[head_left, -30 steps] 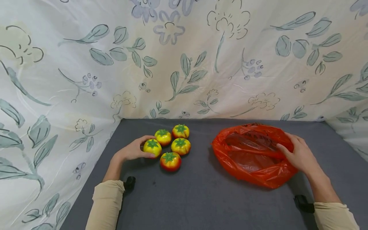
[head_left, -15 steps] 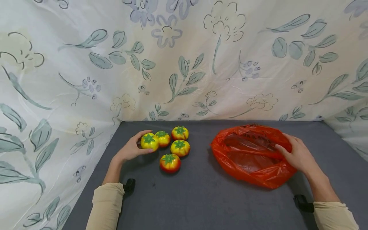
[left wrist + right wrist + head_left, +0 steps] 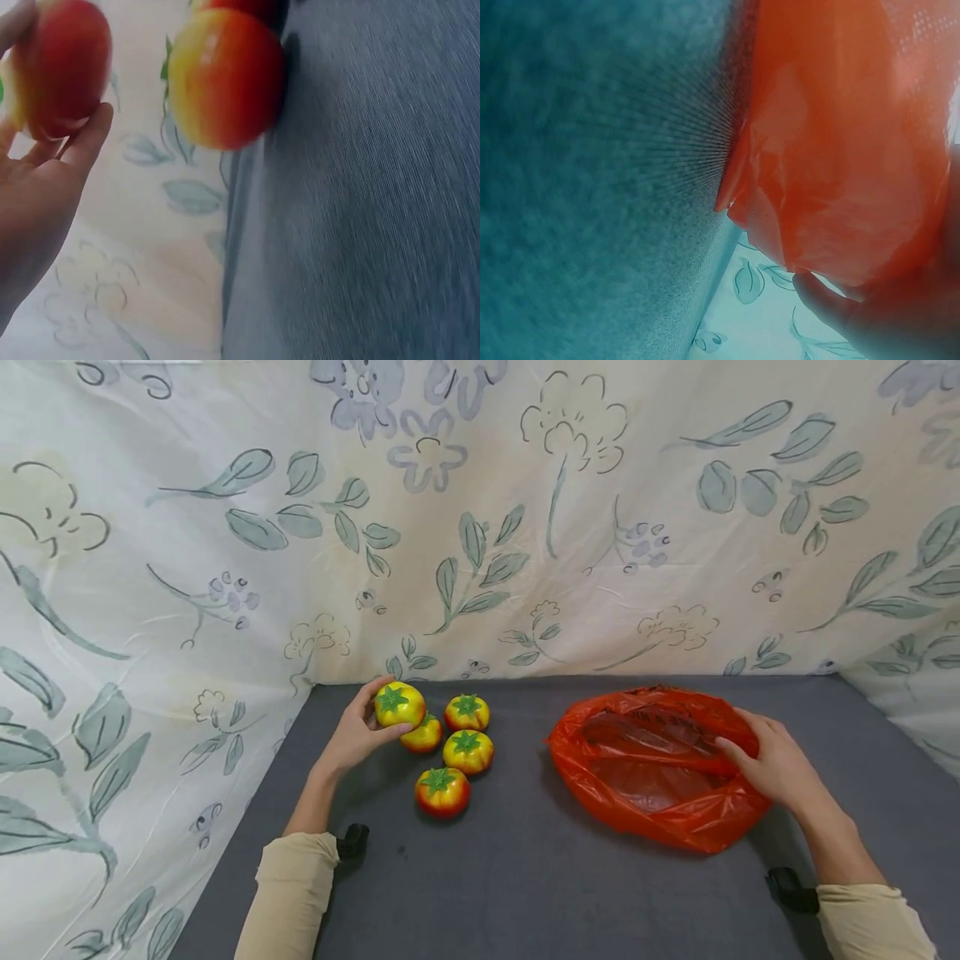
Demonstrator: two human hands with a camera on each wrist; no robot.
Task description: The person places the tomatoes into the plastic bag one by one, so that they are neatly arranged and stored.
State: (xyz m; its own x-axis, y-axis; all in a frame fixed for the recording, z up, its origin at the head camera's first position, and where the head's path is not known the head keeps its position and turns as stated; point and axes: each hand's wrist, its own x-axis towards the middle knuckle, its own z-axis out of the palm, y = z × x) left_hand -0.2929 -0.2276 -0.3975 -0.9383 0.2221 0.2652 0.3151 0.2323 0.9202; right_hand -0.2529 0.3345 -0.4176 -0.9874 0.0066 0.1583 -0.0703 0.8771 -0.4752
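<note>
My left hand (image 3: 352, 731) holds a yellow-and-red tomato (image 3: 405, 704) with a green star-shaped top, thumb on the near side and fingers behind. In the left wrist view the held tomato (image 3: 71, 67) is off the table, apart from another tomato (image 3: 225, 79). Just beyond the hand in the head view sits a tomato (image 3: 423, 737), partly hidden by the held one. My right hand (image 3: 783, 764) grips the right rim of a red plastic bag (image 3: 675, 831), whose mouth gapes upward. The right wrist view shows the thumb (image 3: 821, 296) against the bag (image 3: 840, 187).
More tomatoes stand on the dark grey table (image 3: 517, 877): one at the back (image 3: 467, 717), one in the middle (image 3: 471, 756) and one at the front (image 3: 443, 795). Flowered cloth (image 3: 480, 527) hangs behind the table and along its left side.
My left hand has lifted the tomato off the table and moved it slightly away from me, beside and over its neighbour. The right hand and the bag have stayed in place.
</note>
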